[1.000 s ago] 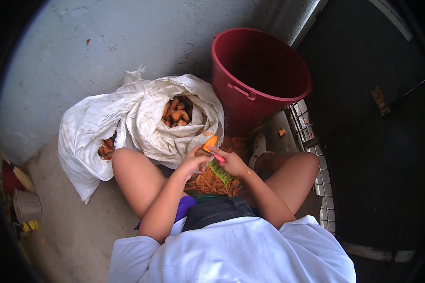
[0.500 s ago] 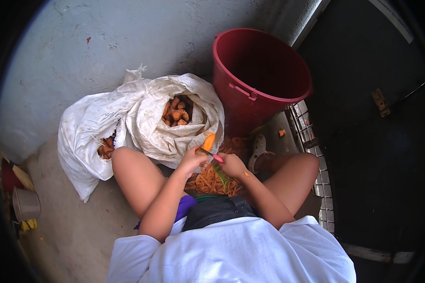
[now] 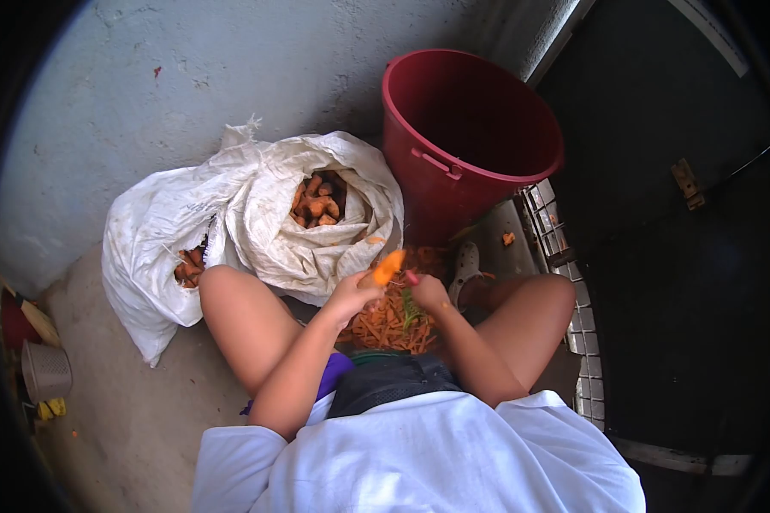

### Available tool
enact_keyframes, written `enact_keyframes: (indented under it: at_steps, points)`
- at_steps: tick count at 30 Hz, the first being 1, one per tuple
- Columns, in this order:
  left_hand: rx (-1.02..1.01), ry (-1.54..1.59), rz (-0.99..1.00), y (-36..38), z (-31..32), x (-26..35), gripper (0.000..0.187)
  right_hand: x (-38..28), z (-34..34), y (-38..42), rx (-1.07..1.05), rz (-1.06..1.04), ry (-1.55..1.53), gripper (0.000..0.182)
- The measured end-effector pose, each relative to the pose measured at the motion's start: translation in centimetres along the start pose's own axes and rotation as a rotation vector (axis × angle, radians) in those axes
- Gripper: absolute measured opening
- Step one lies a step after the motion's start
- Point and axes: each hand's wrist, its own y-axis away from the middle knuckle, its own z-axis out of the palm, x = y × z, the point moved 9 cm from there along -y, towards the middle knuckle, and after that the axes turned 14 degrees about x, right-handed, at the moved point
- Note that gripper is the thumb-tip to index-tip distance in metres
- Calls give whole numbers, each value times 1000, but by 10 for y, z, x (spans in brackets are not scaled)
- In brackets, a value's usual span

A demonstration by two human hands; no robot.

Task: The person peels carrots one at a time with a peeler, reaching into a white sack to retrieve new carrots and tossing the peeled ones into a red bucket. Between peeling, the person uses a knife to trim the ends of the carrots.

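Orange where peeled, a root vegetable (image 3: 388,268) is held tilted in the closed grip of the left hand (image 3: 351,297), above peelings (image 3: 385,332); a pink handle (image 3: 412,279) is clasped by the right hand (image 3: 430,294), just beside it. White sacks (image 3: 269,248) and a red tub (image 3: 432,192) are seen beyond.

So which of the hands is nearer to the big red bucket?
Right. The right hand, around a pink-handled tool, is in front of the red bucket; the left hand, holding an orange root, is farther left, in front of the white sack.
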Motion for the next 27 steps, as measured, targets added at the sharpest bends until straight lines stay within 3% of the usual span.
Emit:
enact_keyframes:
  at_steps: [3, 5, 8, 13, 16, 27]
  points:
    - [-96, 167, 38, 24, 19, 27, 48, 58, 22, -23, -27, 128, 64, 25]
    - [-23, 20, 103, 16, 10, 26, 56, 59, 29, -25, -33, 127, 57, 26]
    - [80, -195, 112, 3, -8, 18, 60, 25, 14, -14, -10, 42, -22, 24]
    - [100, -34, -16, -11, -16, 5, 55, -37, -24, 10, 43, -148, -268, 23]
    - [102, 79, -64, -12, -15, 2, 48, -73, -41, 35, 25, -333, -246, 23]
    - [114, 147, -84, -9, -16, 2, 42, -87, -42, 49, -38, -366, -107, 23]
